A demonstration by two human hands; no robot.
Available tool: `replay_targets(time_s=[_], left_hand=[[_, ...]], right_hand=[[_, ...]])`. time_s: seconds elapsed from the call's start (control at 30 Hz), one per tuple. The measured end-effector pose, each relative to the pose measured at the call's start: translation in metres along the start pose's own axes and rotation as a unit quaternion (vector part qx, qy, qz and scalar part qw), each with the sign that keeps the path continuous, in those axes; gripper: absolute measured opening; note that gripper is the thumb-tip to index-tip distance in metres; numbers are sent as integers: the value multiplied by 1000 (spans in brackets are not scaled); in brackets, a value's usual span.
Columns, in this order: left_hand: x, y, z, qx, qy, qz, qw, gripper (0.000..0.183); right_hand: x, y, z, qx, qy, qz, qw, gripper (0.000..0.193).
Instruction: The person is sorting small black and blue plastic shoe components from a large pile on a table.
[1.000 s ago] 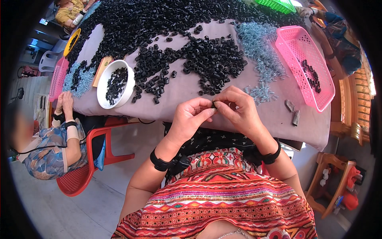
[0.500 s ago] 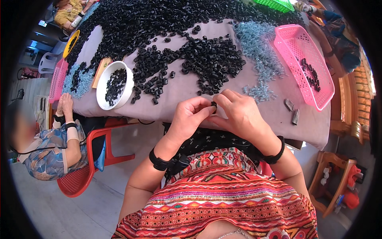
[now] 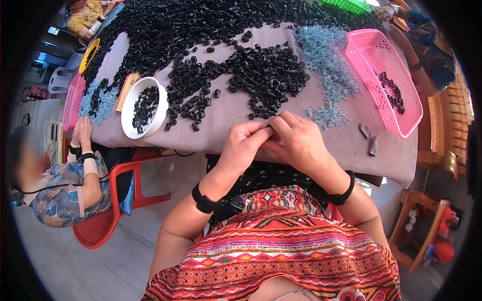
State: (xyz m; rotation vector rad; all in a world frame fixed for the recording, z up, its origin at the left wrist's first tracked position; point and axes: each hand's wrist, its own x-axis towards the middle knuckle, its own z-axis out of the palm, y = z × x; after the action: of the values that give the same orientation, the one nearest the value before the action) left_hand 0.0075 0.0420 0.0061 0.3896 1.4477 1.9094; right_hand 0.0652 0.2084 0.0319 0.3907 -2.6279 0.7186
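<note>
Both of my hands meet over the near edge of the table, fingertips pressed together. My left hand (image 3: 248, 141) is closed in a pinch, and my right hand (image 3: 296, 138) closes against it from the other side. A small black plastic piece (image 3: 271, 134) sits between the fingertips, almost wholly covered by them. Just beyond the hands lies a heap of similar short black tube-like pieces (image 3: 268, 75). To its right spreads a pile of small clear bluish pieces (image 3: 329, 70).
A white bowl (image 3: 128, 111) of small black parts stands left. At right is a pink basket (image 3: 365, 85) with black pieces inside, two small dark grey objects (image 3: 373, 146) nearer me. A co-worker sits on a red chair (image 3: 115, 200) at left, hands together. A green basket (image 3: 349, 5) stands far off.
My fingers have drawn closer together over the small black piece, which showed more plainly before. The right hand's fingertips have shifted slightly; the surroundings look the same.
</note>
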Motion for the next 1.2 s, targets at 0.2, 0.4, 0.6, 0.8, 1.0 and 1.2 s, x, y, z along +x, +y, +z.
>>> replay_targets(time_s=[0.2,0.4,0.6,0.8,1.0,1.2], left_hand=[[1,-3,-4,45,-1,5,999,21],[-2,-2,-2,29,-27,-52,998,24],[-1,3,-4,11,-75,-115,991,32],[-1,5,-9,122,-19,-65,990,34],[12,15,-17,280,149,86,944,18],[16,11,-15,524,122,130,833,18]], right_hand=[[0,-1,3,5,6,21,1000,34],[-2,5,1,-17,11,-7,1000,43],[-15,13,7,-37,6,-46,998,40],[-11,26,-31,5,5,108,994,31],[-19,120,-130,-85,214,266,936,34],[-20,140,-162,-227,195,334,894,36]])
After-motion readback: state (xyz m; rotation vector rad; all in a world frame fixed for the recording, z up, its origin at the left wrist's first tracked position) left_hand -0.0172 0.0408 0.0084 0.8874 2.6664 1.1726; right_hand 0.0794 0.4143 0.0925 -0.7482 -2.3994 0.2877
